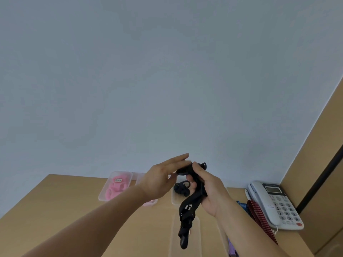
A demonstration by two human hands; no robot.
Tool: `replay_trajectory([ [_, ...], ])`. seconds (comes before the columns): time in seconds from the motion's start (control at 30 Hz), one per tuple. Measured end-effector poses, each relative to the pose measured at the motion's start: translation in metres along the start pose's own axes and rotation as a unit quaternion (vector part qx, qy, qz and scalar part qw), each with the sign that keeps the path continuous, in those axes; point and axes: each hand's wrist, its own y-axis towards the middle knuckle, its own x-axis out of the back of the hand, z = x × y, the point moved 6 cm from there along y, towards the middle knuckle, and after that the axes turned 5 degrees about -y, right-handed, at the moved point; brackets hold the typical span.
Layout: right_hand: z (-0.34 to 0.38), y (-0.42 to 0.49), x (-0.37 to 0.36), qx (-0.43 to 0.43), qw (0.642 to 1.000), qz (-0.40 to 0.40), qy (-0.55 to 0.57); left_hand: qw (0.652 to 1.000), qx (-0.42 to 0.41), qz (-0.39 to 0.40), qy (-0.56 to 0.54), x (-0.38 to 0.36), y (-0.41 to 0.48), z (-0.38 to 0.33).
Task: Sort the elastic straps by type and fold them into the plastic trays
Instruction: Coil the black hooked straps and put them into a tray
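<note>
Half done at best: pink elastic straps (115, 188) folded in one clear plastic tray (101, 197), small black straps (181, 189) in a second tray (173, 200) (red-striped strap (259, 217) loose on the tan bench (65, 197)), long black buckled strap (187, 210) gripped mid-air in the right hand (209, 190), flat-fingered left hand (161, 179) touching its top.

The keypad (284, 210) of the white telephone (259, 191) at the right edge of the surface bears dark digits in rows of three, 1 to 9 and then 0. Small print above its screen is too blurred to read. A white label (118, 180) in the tray (101, 196) at the far edge carries illegible handwriting. The black strap (196, 197) shows white marks (187, 207), one resembling an E
</note>
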Motion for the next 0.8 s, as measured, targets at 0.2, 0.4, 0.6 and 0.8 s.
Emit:
replay_trajectory([
  [0.2, 0.010, 0.002, -0.005, 0.086, 0.995, 0.026, -0.042, 0.864, 0.306, 0.026, -0.400, -0.005, -0.001, 0.015],
  [0.4, 0.007, 0.005, -0.001, 0.114, 0.985, 0.018, -0.130, 0.905, 0.258, 0.084, -0.327, -0.001, 0.007, 0.005],
  [0.6, 0.003, 0.008, 0.002, 0.064, 0.978, -0.037, -0.194, 0.949, 0.220, 0.007, -0.225, 0.003, 0.008, 0.018],
  [0.8, -0.001, 0.010, -0.003, 0.040, 0.994, -0.018, -0.103, 0.999, -0.003, -0.038, 0.038, 0.005, 0.006, 0.007],
])
